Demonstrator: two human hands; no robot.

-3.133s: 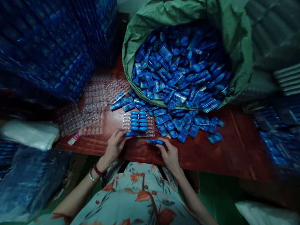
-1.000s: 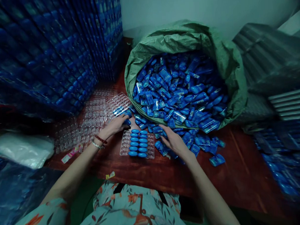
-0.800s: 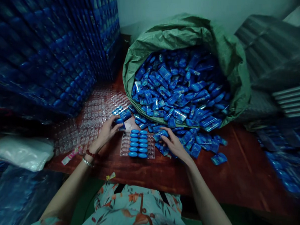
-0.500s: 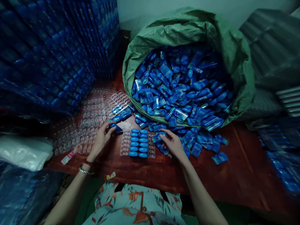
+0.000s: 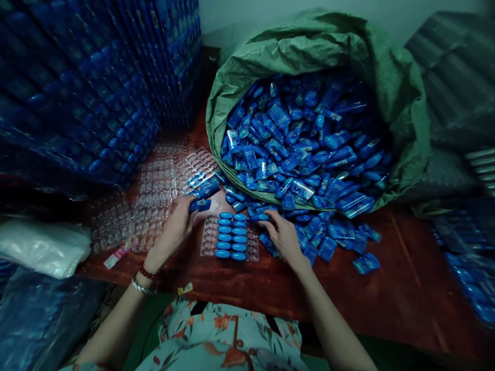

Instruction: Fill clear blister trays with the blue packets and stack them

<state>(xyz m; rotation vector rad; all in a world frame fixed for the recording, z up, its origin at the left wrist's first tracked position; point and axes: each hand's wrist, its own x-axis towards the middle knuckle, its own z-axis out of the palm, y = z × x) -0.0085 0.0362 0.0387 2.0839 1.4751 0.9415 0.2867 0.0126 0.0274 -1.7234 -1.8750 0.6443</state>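
Note:
Two columns of bright blue oval pieces (image 5: 238, 231) fill the middle of a clear blister tray (image 5: 208, 236) on the red-brown table. Left of its far corner, my left hand (image 5: 177, 224) is closed on a small blue packet (image 5: 199, 205). My right hand (image 5: 283, 233) pinches another blue packet (image 5: 257, 218) at the tray's far right corner. Beside and beyond that hand lies a loose pile of blue packets (image 5: 313, 232). Behind the pile, a green sack (image 5: 230, 82) lies open, full of the same packets.
Clear empty blister sheets (image 5: 155, 184) spread over the table's left part. Tall stacks of blue packs (image 5: 83, 94) rise at the back left. A white plastic bag (image 5: 39, 246) lies at the left edge. More blue packs (image 5: 473, 285) and a dark wrapped bundle (image 5: 460, 78) are at the right.
My left hand has moved slightly right, and its packet now lies flatter. My right hand has lifted its packet toward the tray's far right corner. The whole view has shifted slightly.

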